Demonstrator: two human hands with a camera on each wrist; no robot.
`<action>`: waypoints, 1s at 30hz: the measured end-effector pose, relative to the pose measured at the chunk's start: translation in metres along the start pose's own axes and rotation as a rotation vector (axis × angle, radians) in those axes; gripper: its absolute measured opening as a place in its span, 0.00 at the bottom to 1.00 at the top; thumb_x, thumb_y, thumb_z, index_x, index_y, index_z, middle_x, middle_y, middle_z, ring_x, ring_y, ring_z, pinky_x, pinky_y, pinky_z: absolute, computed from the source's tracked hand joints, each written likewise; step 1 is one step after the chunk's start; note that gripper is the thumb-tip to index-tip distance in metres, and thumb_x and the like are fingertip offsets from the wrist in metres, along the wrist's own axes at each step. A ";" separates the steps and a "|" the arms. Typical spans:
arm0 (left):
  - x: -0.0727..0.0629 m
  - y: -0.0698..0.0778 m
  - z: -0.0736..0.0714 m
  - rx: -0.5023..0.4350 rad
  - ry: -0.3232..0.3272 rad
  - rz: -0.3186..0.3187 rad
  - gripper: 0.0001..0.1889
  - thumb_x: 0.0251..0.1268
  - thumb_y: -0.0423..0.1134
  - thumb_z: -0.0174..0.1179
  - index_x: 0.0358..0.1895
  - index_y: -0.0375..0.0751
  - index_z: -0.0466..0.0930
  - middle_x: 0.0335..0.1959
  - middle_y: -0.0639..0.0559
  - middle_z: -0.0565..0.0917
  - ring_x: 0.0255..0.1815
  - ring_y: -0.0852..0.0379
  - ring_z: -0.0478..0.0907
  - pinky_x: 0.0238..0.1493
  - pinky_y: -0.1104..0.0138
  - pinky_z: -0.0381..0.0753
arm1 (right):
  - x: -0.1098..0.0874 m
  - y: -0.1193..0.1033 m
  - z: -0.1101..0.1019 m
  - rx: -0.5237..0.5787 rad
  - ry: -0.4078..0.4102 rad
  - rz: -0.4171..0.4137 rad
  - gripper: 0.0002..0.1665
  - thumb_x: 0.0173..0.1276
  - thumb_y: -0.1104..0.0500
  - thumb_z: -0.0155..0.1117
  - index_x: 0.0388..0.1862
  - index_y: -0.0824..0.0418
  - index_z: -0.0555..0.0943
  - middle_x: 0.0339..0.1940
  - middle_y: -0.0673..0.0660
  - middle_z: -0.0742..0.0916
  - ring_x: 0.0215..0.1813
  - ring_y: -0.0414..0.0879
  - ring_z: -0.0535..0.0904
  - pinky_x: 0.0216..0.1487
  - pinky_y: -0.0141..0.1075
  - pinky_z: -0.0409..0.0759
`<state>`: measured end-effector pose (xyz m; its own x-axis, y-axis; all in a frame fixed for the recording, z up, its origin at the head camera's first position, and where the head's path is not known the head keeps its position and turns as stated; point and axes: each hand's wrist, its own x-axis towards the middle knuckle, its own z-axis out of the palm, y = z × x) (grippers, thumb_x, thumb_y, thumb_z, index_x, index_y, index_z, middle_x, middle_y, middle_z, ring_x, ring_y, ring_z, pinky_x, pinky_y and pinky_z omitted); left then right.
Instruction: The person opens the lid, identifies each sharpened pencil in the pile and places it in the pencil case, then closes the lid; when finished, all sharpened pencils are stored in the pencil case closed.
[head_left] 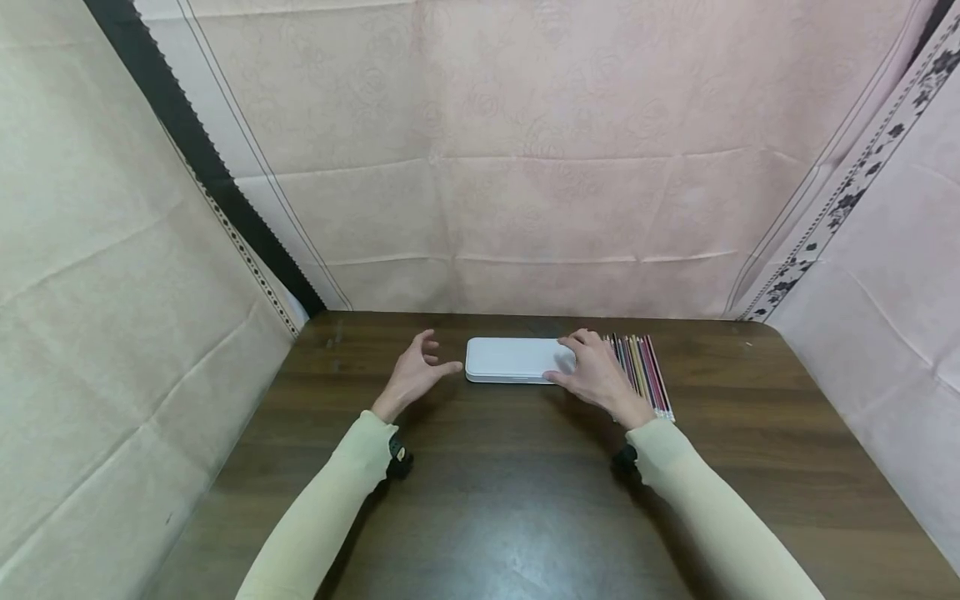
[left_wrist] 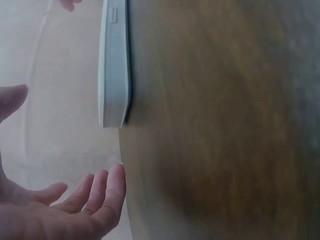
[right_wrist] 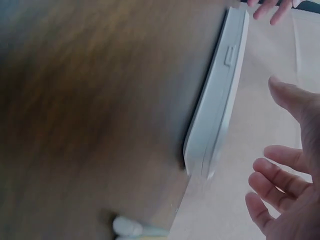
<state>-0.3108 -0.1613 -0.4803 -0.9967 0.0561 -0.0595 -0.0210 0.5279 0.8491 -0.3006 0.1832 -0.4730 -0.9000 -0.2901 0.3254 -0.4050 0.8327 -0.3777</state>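
Note:
A flat white case with rounded corners lies closed near the table's far edge; a small clasp shows on its front side in both wrist views. My left hand is held just off the case's left end, thumb toward it and fingers spread, with nothing in it. Over the case's right end, my right hand overlaps it in the head view. In the right wrist view the right hand's fingers are parted and apart from the case, gripping nothing.
Several coloured pencils lie in a row just right of the case, partly behind my right hand. The brown wooden table ends at pale cloth hangings at the back and both sides.

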 end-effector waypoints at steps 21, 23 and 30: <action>0.018 0.005 0.038 0.011 -0.154 0.024 0.53 0.61 0.35 0.80 0.87 0.36 0.57 0.83 0.40 0.71 0.77 0.39 0.75 0.78 0.46 0.77 | 0.009 -0.011 0.025 -0.103 -0.111 -0.124 0.22 0.66 0.56 0.85 0.55 0.66 0.92 0.63 0.66 0.88 0.61 0.59 0.84 0.68 0.54 0.86; 0.021 0.004 0.039 0.025 -0.157 0.029 0.53 0.60 0.34 0.81 0.86 0.35 0.58 0.82 0.39 0.72 0.76 0.39 0.76 0.77 0.47 0.77 | 0.011 -0.012 0.026 -0.141 -0.094 -0.169 0.20 0.65 0.57 0.85 0.51 0.66 0.93 0.59 0.65 0.89 0.59 0.58 0.85 0.66 0.53 0.87; 0.030 0.003 0.041 0.086 -0.143 0.067 0.53 0.56 0.32 0.82 0.85 0.34 0.61 0.77 0.36 0.74 0.68 0.40 0.77 0.73 0.50 0.79 | 0.017 -0.016 0.029 -0.202 -0.087 -0.213 0.16 0.64 0.60 0.85 0.47 0.65 0.92 0.53 0.63 0.90 0.54 0.56 0.87 0.60 0.50 0.89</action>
<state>-0.3380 -0.1231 -0.5009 -0.9741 0.2100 -0.0839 0.0577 0.5895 0.8057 -0.3142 0.1508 -0.4868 -0.8125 -0.5000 0.2999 -0.5534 0.8232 -0.1267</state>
